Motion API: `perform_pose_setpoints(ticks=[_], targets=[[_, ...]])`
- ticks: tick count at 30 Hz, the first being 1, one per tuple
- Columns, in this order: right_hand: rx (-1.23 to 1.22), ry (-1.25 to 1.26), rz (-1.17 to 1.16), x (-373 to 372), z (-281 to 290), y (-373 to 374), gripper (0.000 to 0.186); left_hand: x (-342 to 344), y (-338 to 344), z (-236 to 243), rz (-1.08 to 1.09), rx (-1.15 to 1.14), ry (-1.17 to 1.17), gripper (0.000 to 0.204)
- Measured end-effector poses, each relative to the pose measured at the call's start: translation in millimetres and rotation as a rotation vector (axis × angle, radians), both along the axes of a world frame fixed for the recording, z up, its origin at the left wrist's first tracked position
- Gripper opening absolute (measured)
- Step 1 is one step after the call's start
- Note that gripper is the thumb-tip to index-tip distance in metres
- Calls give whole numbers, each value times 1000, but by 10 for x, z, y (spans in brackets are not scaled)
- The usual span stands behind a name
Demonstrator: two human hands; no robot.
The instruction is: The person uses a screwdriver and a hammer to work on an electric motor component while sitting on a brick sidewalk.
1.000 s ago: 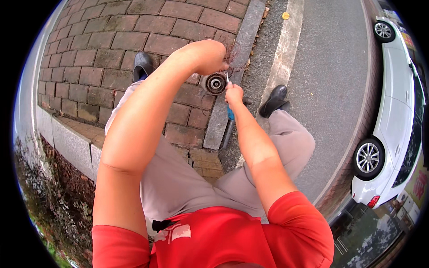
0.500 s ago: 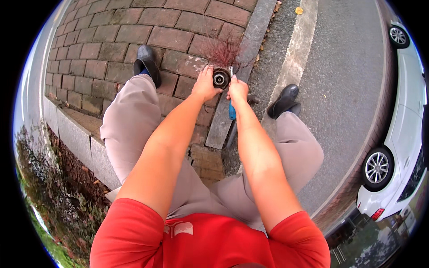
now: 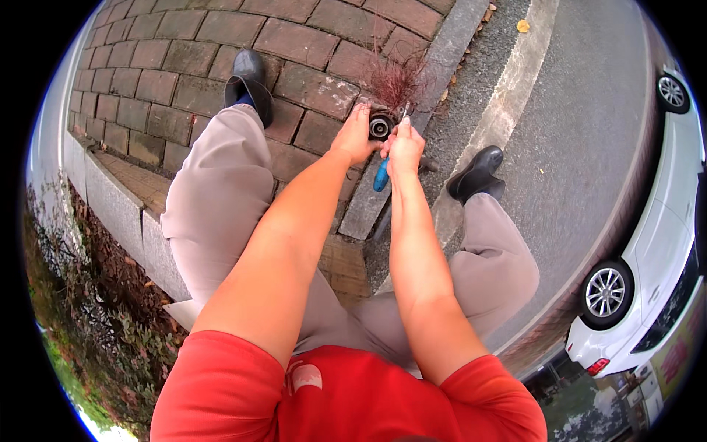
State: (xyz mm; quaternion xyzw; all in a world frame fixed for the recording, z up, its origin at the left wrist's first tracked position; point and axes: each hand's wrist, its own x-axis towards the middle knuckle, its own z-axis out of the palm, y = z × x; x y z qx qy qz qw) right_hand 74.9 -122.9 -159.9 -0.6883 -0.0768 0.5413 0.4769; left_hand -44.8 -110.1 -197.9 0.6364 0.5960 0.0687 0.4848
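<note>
My left hand (image 3: pixel 355 136) is closed against the left side of a round dark metal part (image 3: pixel 380 127) with concentric rings, resting at the edge of the paving. My right hand (image 3: pixel 403 147) grips a screwdriver with a blue handle (image 3: pixel 381 174). Its pale metal shaft points up past the ringed part, its tip hard to make out. A tangle of fine reddish wire (image 3: pixel 398 82) lies just beyond both hands, over the curb. Behind my right hand is a dark metal tool (image 3: pixel 428 164), partly hidden by the hand, that looks like a hammer.
Red brick paving (image 3: pixel 169 88) meets a stone curb (image 3: pixel 455 37) and asphalt road (image 3: pixel 571 132). My booted feet (image 3: pixel 250 81) flank the part. A white car (image 3: pixel 655 214) stands at the right. A planted bed (image 3: pixel 88 295) lies beyond a stone edge at lower left.
My left hand has come down from above the metal part to its left side. The blue handle now tilts down-left under my right hand. The view has also shifted slightly.
</note>
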Motion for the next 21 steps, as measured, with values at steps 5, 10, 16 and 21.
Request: perform_pose_setpoints(ticks=[5,10,16,21], targets=[[-31,60,6,-164,196,-117,43,13,52,-53,34,-22,-40,95],[-87,51,11,-375,362,-234,43,-28,-32,-254,7,72,-24,94],[-107,-100,59,-255,409,-182,43,-74,-120,-246,-11,48,-101,114],[-122,-411,251,27,100,-110,45,-142,-119,-72,-18,50,-106,123]])
